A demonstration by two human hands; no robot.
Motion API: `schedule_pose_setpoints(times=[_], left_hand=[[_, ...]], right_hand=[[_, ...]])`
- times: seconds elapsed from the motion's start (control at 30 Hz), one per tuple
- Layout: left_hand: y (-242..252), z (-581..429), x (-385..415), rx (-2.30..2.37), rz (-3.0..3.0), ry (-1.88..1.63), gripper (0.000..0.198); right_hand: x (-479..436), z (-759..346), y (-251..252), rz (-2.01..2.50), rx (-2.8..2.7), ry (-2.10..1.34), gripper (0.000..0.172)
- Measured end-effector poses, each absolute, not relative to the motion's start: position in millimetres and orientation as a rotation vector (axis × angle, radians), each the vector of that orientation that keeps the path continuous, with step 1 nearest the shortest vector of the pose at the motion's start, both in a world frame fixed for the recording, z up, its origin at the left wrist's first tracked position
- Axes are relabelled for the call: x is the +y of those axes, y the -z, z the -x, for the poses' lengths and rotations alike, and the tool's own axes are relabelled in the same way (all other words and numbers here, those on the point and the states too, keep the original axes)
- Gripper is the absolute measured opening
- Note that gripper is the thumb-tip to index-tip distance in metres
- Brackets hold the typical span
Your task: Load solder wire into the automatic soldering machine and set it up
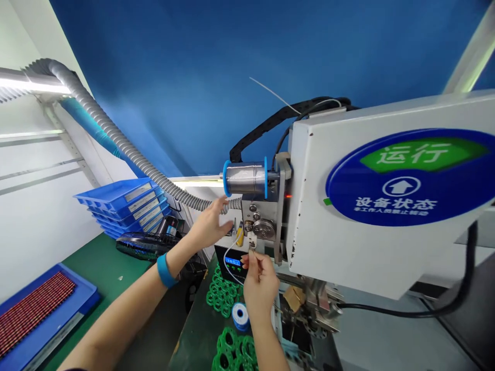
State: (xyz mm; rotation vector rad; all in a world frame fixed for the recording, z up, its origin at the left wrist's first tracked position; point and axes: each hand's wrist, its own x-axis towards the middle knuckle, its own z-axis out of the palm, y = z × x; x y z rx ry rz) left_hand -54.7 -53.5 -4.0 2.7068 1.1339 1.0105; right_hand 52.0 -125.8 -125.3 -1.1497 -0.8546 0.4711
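Note:
My left hand point(209, 225), with a blue band on its wrist, has its fingers apart just below and left of the solder wire spool point(246, 178). Nothing shows in it. Below the geared wire feeder point(264, 228), my right hand point(261, 283) pinches thumb and finger together right under a small white fitting point(252, 239). What the pinch holds is too small to make out. A thin white tube point(226, 262) loops down from beside a yellow part point(240, 234) and passes behind my right hand.
A white machine housing point(348, 247) fills the right side. Behind my hands sits a controller with a lit display point(232, 262). Green ring-shaped pieces point(224, 291) and a small blue reel point(240, 315) lie below. At left are stacked blue trays point(116, 193), a fan point(143, 245) and a grey hose point(127, 147).

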Motion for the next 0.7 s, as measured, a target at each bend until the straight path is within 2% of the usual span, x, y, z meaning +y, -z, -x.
schedule_pose_setpoints(times=[0.07, 0.13, 0.4, 0.6, 0.7], left_hand=[[16.5, 45.1, -39.6, 0.956, -2.741, -0.87, 0.079], [26.2, 36.6, -31.4, 0.833, -2.778, -0.848, 0.088], [43.5, 27.6, -24.6, 0.772, -2.735, -0.934, 0.077], [40.8, 24.0, -27.0, 0.747, -2.761, -0.884, 0.096], [43.0, 20.9, -27.4, 0.772, -2.77, -0.93, 0.097]], right_hand=[[-125.9, -51.2, 125.1, 1.176, -0.847, -0.447, 0.036], [-126.1, -50.3, 125.2, 1.207, -0.84, -0.431, 0.036], [-125.2, -49.3, 126.8, 1.26, -0.832, -0.422, 0.036], [-126.7, -51.0, 124.6, 1.316, -0.849, -0.374, 0.036], [-127.7, -51.3, 123.2, 1.357, -0.864, -0.334, 0.036]])
